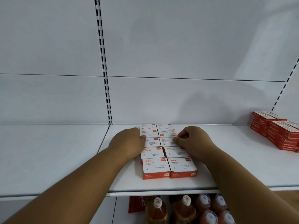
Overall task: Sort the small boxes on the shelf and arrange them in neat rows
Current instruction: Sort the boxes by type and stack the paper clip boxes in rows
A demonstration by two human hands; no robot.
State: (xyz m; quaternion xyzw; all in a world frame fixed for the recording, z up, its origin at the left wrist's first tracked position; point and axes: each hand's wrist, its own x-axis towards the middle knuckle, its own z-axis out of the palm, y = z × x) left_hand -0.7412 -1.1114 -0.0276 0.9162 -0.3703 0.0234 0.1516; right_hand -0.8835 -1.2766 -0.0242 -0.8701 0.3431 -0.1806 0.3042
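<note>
Several small white-and-red paper clip boxes (156,167) lie flat on the white shelf (234,167) in two columns running from the back wall toward the front edge. My left hand (129,143) rests against the left side of the left column, fingers curled on the third box from the back. My right hand (192,139) presses on the right column, fingertips pinched at the edge of the third box (166,141) there. The two front boxes are untouched. Parts of the middle boxes are hidden under my hands.
A stack of red boxes (278,131) stands at the right end of the shelf. A slotted upright (103,62) divides the back panel. Below the shelf stand several bottles (184,207) of reddish drink with white caps.
</note>
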